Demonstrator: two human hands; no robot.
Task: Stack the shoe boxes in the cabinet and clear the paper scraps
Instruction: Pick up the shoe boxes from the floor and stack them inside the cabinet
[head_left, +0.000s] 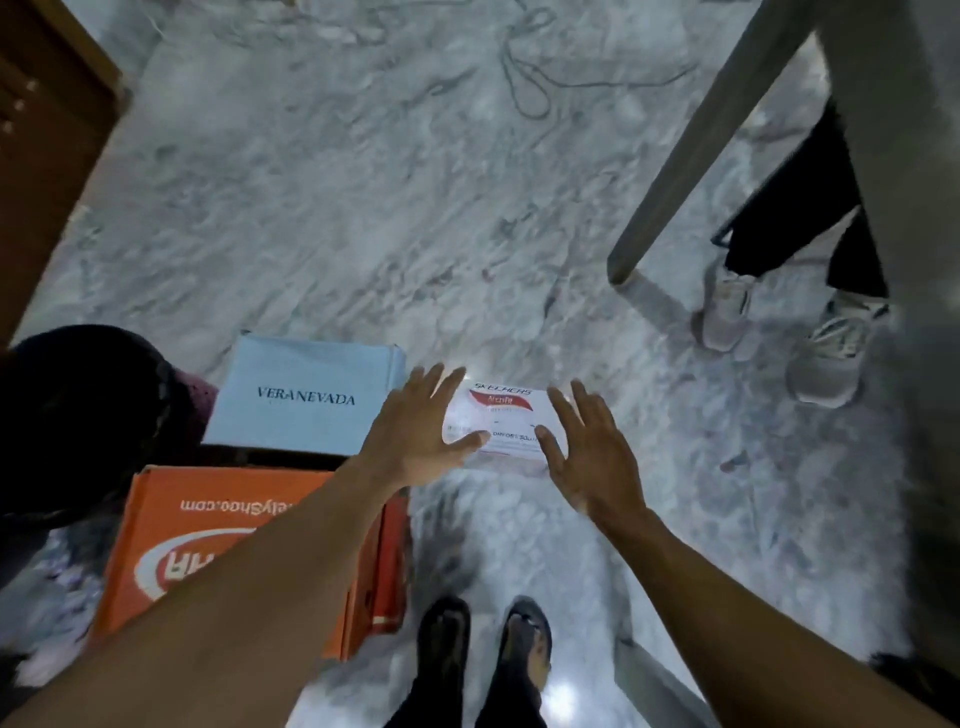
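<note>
Left grip (422, 434), right grip (589, 449) (fingers splayed) beside Skechers box (501, 413).

Both hands spread flat over white Skechers-printed piece (503, 415) on marble floor (363, 234). Left hand (422, 434) at its left edge, right hand (589, 460) at right edge. Can't tell if box or sheet. Light blue VERANEVADA box (306, 395) just left, orange box (218, 545) nearer, under left forearm. Sandalled feet (444, 642) below, someone's grey sneakers (826, 358) far right.
</note>
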